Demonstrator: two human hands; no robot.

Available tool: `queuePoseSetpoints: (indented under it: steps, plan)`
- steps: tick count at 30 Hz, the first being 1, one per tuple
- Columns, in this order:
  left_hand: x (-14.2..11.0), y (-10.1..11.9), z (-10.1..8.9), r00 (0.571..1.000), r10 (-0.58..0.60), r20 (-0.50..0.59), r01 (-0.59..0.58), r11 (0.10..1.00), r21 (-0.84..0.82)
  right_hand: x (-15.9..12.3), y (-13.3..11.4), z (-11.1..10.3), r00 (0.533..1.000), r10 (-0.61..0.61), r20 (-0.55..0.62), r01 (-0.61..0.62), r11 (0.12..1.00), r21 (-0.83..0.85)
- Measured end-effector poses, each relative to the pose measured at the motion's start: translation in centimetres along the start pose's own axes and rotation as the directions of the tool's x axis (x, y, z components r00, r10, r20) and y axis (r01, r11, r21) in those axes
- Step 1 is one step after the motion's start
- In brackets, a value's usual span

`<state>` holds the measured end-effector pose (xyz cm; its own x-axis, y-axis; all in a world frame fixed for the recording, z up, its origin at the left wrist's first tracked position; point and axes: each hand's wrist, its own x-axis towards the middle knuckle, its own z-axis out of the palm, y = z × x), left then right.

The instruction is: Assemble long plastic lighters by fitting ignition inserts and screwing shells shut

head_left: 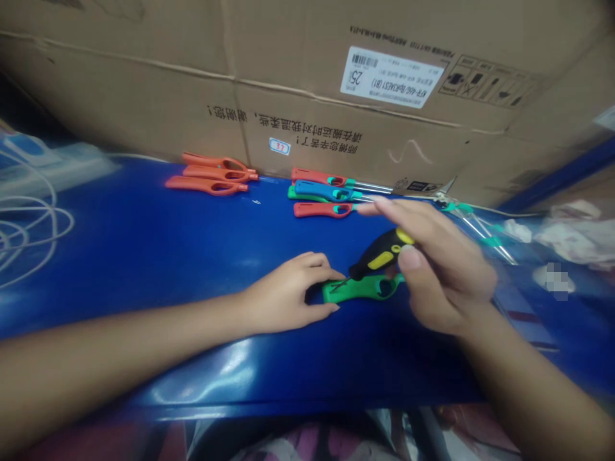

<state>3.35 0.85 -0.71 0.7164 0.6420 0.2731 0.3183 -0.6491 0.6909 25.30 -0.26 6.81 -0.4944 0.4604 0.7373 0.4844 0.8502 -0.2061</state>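
Observation:
A green lighter handle (361, 289) lies flat on the blue table (144, 256) in front of me. My left hand (288, 294) pinches its left end between thumb and fingers, holding it down. My right hand (432, 269) is closed round a small black and yellow screwdriver (379, 255). The screwdriver slants down to the left, and its tip touches the green handle near my left fingers.
Three orange handles (211, 174) lie at the back left. A red, blue and green group of lighters (327, 192) lies at the back centre. Loose metal-tubed parts (475, 224) sit at the right. A large cardboard box (307, 83) walls the back. White cable (29, 224) coils at left.

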Motion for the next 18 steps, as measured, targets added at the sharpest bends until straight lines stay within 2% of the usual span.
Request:
queuePoseSetpoints:
  steps: [2,4,6,8,9,11,14,16,18]
  plan:
    - [0.02,0.02,0.00,1.000,-0.001,-0.002,0.001,1.000,0.003,0.02,-0.25,-0.08,0.997,0.048,0.055,-0.055,0.989,0.134]
    - [0.04,0.05,0.00,1.000,0.000,-0.001,0.000,1.000,-0.002,0.03,-0.36,-0.08,0.999,0.029,0.020,-0.032,0.988,0.153]
    - [0.05,0.12,-0.02,1.000,-0.002,0.006,0.002,1.000,-0.009,-0.01,-0.34,-0.09,0.998,-0.048,-0.034,0.049,0.999,0.022]
    - [0.08,0.18,-0.05,1.000,-0.007,0.012,0.007,1.000,-0.012,-0.13,-0.31,-0.11,0.994,-0.105,-0.044,0.099,0.987,-0.124]
    - [0.09,0.20,-0.08,1.000,-0.008,0.010,0.008,1.000,-0.012,-0.21,-0.33,-0.10,0.993,-0.111,-0.039,0.104,0.984,-0.146]
    - [0.09,0.19,-0.11,1.000,-0.011,0.008,0.011,1.000,-0.012,-0.32,-0.41,-0.01,0.998,-0.050,-0.026,0.048,0.996,-0.071]
    - [0.04,0.08,-0.05,1.000,-0.001,0.006,0.001,1.000,-0.014,-0.22,-0.63,0.17,0.996,0.076,0.037,-0.081,0.986,0.145]
    - [-0.02,-0.03,0.08,1.000,0.000,0.000,0.000,1.000,-0.014,0.03,-0.80,0.21,0.996,0.084,0.012,-0.085,0.980,0.178]
    - [-0.07,-0.14,0.26,1.000,-0.001,-0.011,0.001,1.000,-0.012,0.35,-0.99,0.17,0.997,0.035,-0.073,-0.025,0.991,0.131]
